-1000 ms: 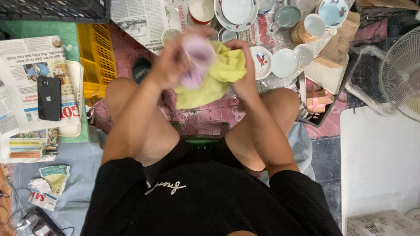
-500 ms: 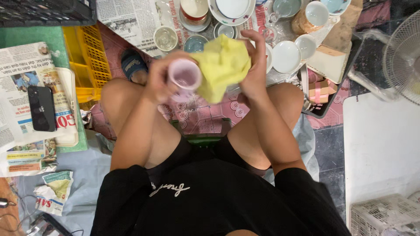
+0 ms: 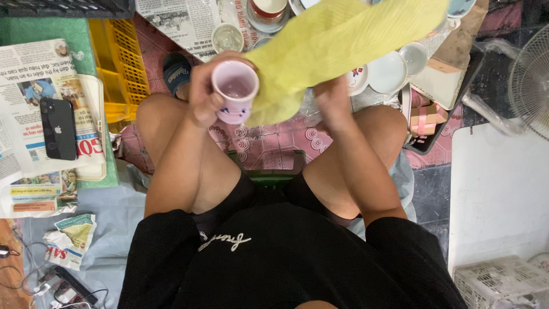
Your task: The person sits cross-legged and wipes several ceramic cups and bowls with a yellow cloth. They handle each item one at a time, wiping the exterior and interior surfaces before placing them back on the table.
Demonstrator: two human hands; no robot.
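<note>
The left hand (image 3: 203, 94) wraps a small pink cup (image 3: 234, 90) above the knees, mouth tipped up so its glazed inside shows. Just right of the cup, the right hand (image 3: 333, 102) pinches a soft yellow cloth (image 3: 337, 46), lifted clear. Beyond the cup, white bowls (image 3: 389, 71) lie on the floor.

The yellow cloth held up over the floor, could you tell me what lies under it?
Under the yellow cloth, white bowls and cups show at its edges; whatever lies beneath its middle is covered.

Black shirt (image 3: 274, 263), black shorts (image 3: 229, 203)
</note>
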